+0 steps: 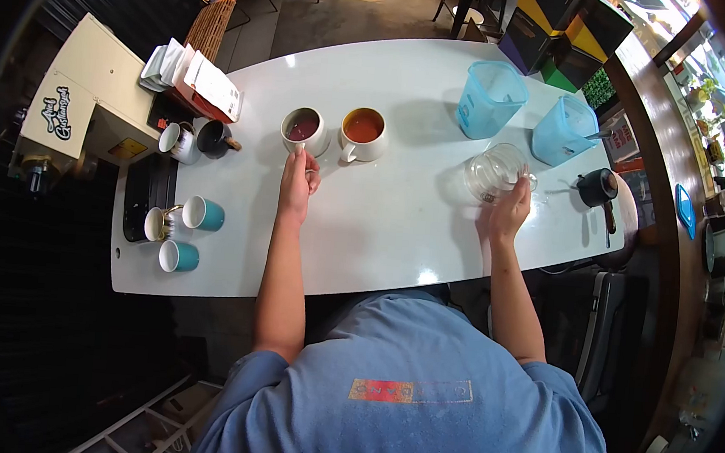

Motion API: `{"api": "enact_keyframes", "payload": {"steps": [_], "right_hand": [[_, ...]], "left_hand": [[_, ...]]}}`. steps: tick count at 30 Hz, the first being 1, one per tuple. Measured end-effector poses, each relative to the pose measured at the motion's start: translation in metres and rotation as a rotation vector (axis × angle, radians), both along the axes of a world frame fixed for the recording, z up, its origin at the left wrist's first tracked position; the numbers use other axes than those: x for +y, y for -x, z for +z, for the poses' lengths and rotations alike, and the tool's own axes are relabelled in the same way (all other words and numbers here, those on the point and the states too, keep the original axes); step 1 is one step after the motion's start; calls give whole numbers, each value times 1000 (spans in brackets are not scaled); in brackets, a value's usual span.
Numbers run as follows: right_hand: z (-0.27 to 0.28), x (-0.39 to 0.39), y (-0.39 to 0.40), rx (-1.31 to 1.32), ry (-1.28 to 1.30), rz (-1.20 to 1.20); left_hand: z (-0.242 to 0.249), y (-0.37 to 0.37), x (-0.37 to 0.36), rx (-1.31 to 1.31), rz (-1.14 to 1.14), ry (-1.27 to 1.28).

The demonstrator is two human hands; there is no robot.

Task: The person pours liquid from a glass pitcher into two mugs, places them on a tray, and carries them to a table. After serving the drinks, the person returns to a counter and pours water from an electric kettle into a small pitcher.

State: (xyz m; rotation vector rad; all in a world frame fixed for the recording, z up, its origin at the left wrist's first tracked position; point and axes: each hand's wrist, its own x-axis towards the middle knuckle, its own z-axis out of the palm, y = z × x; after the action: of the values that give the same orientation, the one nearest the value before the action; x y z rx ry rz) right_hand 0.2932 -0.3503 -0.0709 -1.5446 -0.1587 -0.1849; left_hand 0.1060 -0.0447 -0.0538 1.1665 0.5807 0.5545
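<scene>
Side by side on the white table stand two white mugs. The left mug (pixel 305 129) holds a dark reddish drink, the right mug (pixel 365 135) an orange-brown one. My left hand (pixel 301 179) is closed at the near side of the left mug, where its handle is hidden by my fingers. The right mug's handle points toward me, and no hand touches it. Over on the right, a clear glass jug (pixel 493 170) looks empty. My right hand (pixel 511 206) is closed around its handle.
Two light-blue plastic pitchers (pixel 490 100) stand behind the jug. A small black pot (pixel 597 188) sits at the right end. On the left are teal cups (pixel 203 213), more cups, a paper holder (pixel 212 87) and a cream machine (pixel 92 86). The white table (pixel 396 238) has a curved far edge.
</scene>
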Motion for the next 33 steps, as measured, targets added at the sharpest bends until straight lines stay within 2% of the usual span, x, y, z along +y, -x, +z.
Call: {"api": "enact_keyframes", "payload": {"steps": [4, 7, 11, 13, 14, 15, 19, 21, 25, 31, 33], "right_hand": [[1, 0, 9, -131, 109, -43], [1, -4, 25, -100, 95, -93], [5, -10, 58, -105, 98, -127], [3, -21, 57, -232, 349, -153], [5, -24, 50, -291, 279, -138], [7, -26, 44, -261, 163, -101], [37, -25, 21, -446, 62, -5], [49, -22, 13, -570, 47, 102], [77, -10, 8, -688, 43, 283], [85, 7, 23, -605, -77, 631], [84, 12, 36, -639, -28, 736]], "left_hand": [[7, 0, -9, 84, 39, -70], [11, 2, -16, 103, 86, -155], [19, 4, -24, 162, 199, -119], [22, 8, -31, 260, 286, -108], [25, 13, -37, 277, 302, -102], [30, 16, -42, 250, 280, -76], [41, 29, -53, 253, 195, -69], [46, 35, -67, 253, 241, -86], [57, 49, -107, 251, 381, -56], [83, 96, -185, 308, 607, -59], [91, 116, -216, 275, 768, -73]]}}
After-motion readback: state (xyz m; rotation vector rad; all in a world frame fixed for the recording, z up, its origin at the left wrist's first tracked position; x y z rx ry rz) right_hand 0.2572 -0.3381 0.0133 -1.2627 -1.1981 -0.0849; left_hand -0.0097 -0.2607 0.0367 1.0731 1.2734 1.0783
